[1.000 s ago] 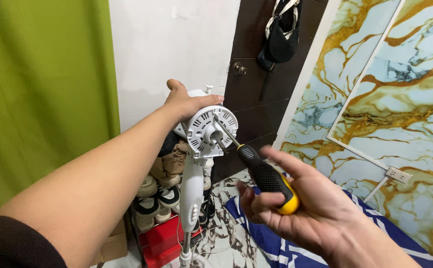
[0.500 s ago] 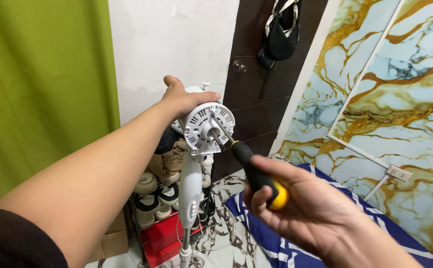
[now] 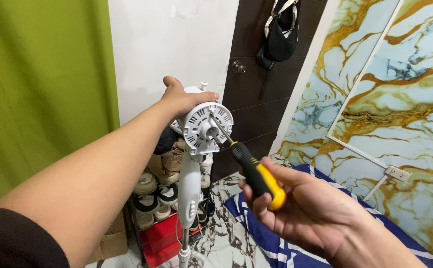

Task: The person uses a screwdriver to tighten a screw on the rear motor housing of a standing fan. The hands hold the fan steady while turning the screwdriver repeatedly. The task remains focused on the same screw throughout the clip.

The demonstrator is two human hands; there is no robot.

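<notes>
Green curtain, white wall and dark door form the background. Left hand grips the top of a white fan motor housing on its stand, ahead of stacked shoes. Right hand is closed around a black-and-yellow screwdriver, tip at the housing's centre.

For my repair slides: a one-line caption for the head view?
Left hand steadies white fan motor housing; right hand applies black-and-yellow screwdriver.

Your left hand sits on top of the fan motor; your screwdriver meets its front. Shoes behind the stand, bag on door.
</notes>
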